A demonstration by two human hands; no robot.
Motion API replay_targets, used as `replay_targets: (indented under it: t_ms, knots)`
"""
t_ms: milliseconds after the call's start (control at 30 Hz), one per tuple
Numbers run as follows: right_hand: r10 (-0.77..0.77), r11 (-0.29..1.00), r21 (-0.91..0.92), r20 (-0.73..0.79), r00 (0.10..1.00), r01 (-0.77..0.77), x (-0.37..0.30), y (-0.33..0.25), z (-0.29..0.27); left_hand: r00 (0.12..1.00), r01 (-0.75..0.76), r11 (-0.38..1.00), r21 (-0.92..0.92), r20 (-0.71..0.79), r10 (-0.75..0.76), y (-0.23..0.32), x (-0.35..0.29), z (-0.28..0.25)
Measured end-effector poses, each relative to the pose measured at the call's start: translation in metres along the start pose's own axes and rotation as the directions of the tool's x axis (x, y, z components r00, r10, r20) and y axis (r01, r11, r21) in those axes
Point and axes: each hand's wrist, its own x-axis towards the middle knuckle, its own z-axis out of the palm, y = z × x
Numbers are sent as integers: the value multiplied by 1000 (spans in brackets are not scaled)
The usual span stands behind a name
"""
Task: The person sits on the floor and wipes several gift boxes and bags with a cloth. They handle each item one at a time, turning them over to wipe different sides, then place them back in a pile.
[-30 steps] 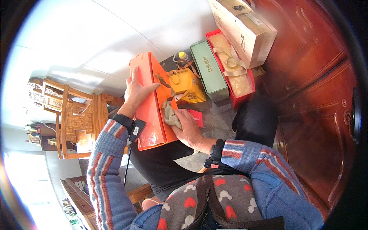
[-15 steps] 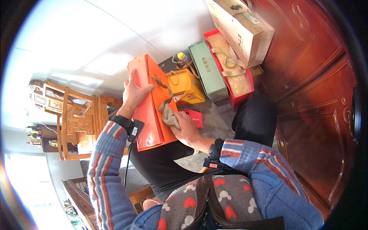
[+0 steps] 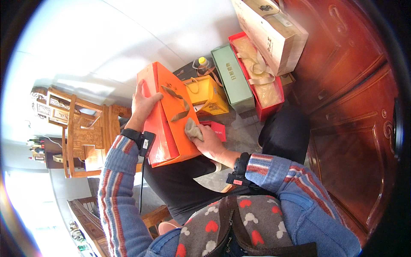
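Observation:
A large orange gift box (image 3: 165,124) rests tilted against my left thigh, its brown ribbon handle (image 3: 182,109) hanging over the face turned to the right. My left hand (image 3: 143,105) grips the box by its upper left side, thumb over the edge and fingers partly out of sight behind it. In my right hand (image 3: 209,141) is a crumpled grey-beige cloth (image 3: 193,129), pressed against the lower part of the ribbon-side face.
Beyond the box stand a yellow gift bag (image 3: 209,96), a green box (image 3: 233,77), a red box with ribbon (image 3: 263,88) and a cream paper bag (image 3: 274,38). A bottle with yellow cap (image 3: 203,62) is behind them. Right: a reddish wooden cabinet (image 3: 346,128). Left: a carved wooden chair (image 3: 87,132).
The box has tipped a little to the left, showing more of its ribbon-side face. My right hand has slid the cloth slightly rightward, off the ribbon's end.

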Motion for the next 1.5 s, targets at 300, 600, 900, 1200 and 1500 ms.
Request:
replay_targets:
  t_ms: [300,600,900,1200,1500]
  knots:
    - [-120,992,27,-142,983,125,12,-14,-15,978,180,953,-242,-58,-199,7,-15,-1]
    - [-25,997,72,-125,992,34,18,-22,-24,971,-133,954,-271,158,180,10,-24,-22]
    - [15,998,68,-131,991,-6,23,-27,-21,834,-286,905,-315,383,397,5,-29,-57]
    - [45,996,78,-145,988,-34,26,-30,-23,696,-658,719,222,543,470,45,-38,-58]
    - [67,992,120,-159,985,-48,30,-25,-26,635,-717,48,695,624,455,84,-26,-45]
